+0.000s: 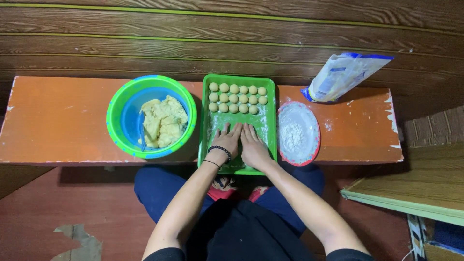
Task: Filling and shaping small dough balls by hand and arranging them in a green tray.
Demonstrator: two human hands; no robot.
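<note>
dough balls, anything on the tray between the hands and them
Nothing visible. Both hands, left hand and right hand, lie side by side on the green tray, and only bare floured tray floor separates the fingertips from the nearest row of dough balls. The bowl and flour plate sit off to the sides.

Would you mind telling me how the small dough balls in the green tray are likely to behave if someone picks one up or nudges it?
The dough balls look soft, so a firm pinch would probably dent them. Being round, they may roll if nudged, though packed in touching rows they likely brace each other. The flour dusting on the green tray suggests they would lift off without sticking much.
</note>
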